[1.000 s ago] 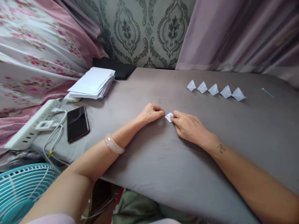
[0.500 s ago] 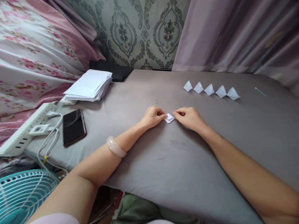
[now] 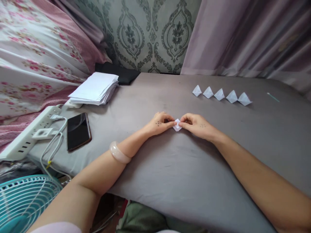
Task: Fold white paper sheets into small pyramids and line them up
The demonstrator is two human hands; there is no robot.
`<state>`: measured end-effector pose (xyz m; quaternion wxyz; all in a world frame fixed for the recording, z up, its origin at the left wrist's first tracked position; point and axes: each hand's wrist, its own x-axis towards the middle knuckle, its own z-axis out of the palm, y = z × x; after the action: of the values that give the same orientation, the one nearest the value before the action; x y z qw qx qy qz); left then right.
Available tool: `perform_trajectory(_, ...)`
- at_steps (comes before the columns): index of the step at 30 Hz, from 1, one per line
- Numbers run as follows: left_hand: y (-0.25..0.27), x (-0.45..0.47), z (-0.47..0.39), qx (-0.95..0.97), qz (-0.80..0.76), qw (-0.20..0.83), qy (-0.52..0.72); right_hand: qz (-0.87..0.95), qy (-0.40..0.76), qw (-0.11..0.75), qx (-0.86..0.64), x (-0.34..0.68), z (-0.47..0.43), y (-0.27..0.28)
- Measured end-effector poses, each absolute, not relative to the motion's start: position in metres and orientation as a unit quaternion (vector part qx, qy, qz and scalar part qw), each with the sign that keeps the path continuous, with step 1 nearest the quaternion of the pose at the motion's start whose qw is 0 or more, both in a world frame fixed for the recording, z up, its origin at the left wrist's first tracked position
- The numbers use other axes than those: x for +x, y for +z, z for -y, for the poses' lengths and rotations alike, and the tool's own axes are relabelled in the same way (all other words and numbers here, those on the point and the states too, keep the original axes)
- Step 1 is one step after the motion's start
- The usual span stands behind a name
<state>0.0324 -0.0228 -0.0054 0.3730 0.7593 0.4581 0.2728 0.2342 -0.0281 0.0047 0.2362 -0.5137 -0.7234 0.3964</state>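
A small folded piece of white paper (image 3: 177,128), diamond-shaped from here, sits between my hands above the grey cloth. My left hand (image 3: 161,123) pinches its left side, thumb on the near face. From the other side my right hand (image 3: 198,125) grips it too, its thumb laid on the paper close to the left thumb. The fingers behind the paper are partly hidden. Farther back on the right stands a row of several white folded paper pieces (image 3: 219,94) with pointed tops.
At the back left lies a stack of white paper (image 3: 93,87) beside a black cloth (image 3: 118,72). Nearer are a phone (image 3: 79,132), a white power strip (image 3: 29,131) with cables, and a turquoise fan (image 3: 26,202) below the edge. A thin cotton swab (image 3: 273,96) lies far right.
My right hand has closed in on the paper, its thumb now over the paper's face. The folded paper looks turned more upright. The view has shifted slightly.
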Motion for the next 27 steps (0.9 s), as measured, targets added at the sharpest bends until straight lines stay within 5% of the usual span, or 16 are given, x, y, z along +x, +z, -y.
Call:
perform_trajectory(6,0.005,0.025,0.029,0.65,-0.435,0.549,0.294,0.69,0.448,0.313,-0.474,0.232,0.028,0.006)
perform_trajectory(11,0.004,0.025,0.027,0.66,-0.416,0.547,0.304,0.69,0.446,0.332,-0.463,0.231,0.028,0.005)
perform_trajectory(17,0.004,0.029,0.027,0.765,-0.412,0.37,0.329,0.725,0.389,0.33,-0.463,0.228,0.03,0.006)
perform_trajectory(27,-0.006,0.024,0.016,0.901,-0.279,-0.03,0.331,0.846,0.012,0.327,-0.421,0.231,0.035,-0.002)
